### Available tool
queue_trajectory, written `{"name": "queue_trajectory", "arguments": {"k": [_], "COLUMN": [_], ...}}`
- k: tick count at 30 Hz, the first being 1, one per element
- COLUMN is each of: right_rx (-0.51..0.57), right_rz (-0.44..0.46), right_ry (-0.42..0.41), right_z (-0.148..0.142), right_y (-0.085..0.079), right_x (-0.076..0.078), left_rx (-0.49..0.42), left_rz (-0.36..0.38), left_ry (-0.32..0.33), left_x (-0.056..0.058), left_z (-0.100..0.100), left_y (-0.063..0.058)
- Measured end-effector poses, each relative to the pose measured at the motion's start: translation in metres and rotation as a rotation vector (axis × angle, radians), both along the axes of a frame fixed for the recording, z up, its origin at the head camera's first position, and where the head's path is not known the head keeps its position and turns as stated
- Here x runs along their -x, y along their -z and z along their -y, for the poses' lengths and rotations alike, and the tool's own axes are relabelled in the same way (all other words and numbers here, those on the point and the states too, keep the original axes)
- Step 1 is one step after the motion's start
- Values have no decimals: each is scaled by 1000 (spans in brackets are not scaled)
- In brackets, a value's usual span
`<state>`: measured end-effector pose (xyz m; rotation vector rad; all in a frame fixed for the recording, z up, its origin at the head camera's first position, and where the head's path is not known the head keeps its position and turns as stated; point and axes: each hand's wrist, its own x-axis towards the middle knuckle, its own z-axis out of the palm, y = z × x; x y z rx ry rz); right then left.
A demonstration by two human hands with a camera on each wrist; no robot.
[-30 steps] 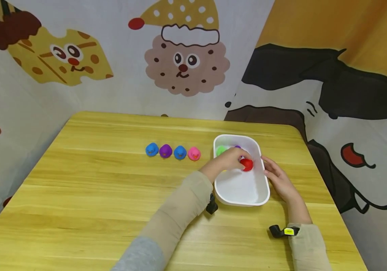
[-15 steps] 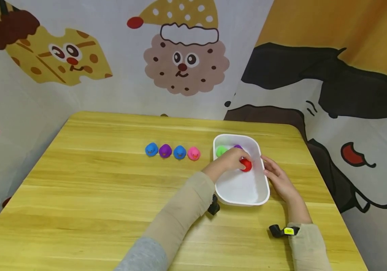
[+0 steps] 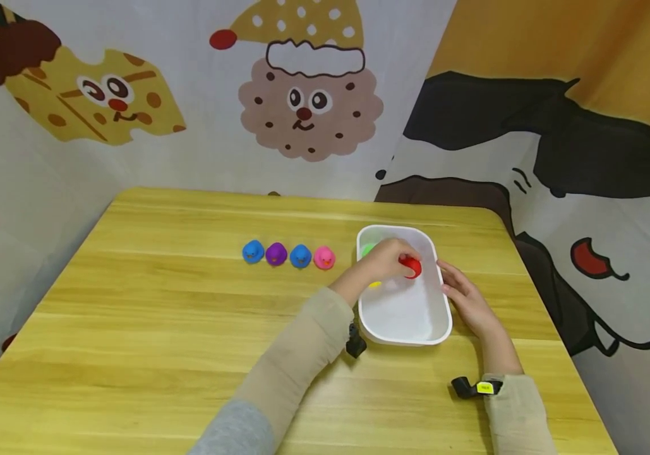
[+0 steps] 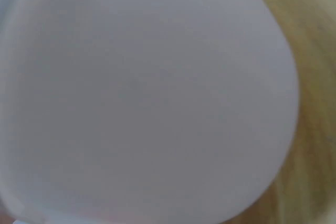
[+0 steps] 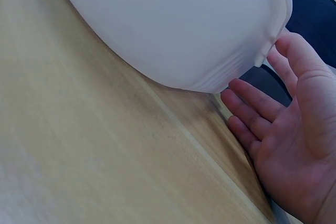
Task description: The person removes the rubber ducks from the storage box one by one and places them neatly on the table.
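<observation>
My left hand reaches into a white plastic bin and pinches a red toy duck, partly hidden by the fingers. Beside that hand, inside the bin, show parts of a green toy and a yellow one. Along the bin's right wall, my right hand touches the rim with fingers mostly straight. From the right wrist, the thumb of the right hand meets the rim while other fingers lie near the lower wall. Only the bin's blurred white wall fills most of the left wrist view.
Left of the bin, a row of toy ducks stands on the wooden table: a blue duck, a purple duck, another blue duck and a pink duck. A cartoon-printed cloth hangs behind the table.
My left hand has shifted slightly toward the back of the bin with the red duck. The purple toy seen earlier there is now hidden. The right hand has stayed at the rim.
</observation>
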<state>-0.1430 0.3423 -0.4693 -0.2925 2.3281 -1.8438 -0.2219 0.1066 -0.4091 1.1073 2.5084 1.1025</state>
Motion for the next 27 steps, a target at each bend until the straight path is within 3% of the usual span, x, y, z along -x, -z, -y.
{"name": "queue_trajectory", "arguments": {"k": [6,15,27], "right_rx": [4,12,37], "right_rz": [-18,-14,-17], "right_ry": [-6,-15,-16], "right_z": [-1,-1,-2], "right_y": [0,1,4], "right_x": [2,2,-1], "left_rx": [-109,-292,-339], "left_rz": [-24,-16,-20], "left_ry": [-22,-80,-153], "left_x": [-4,-20,-38], "left_z": [11,34,65], "left_y": [-14,-32,-52]}}
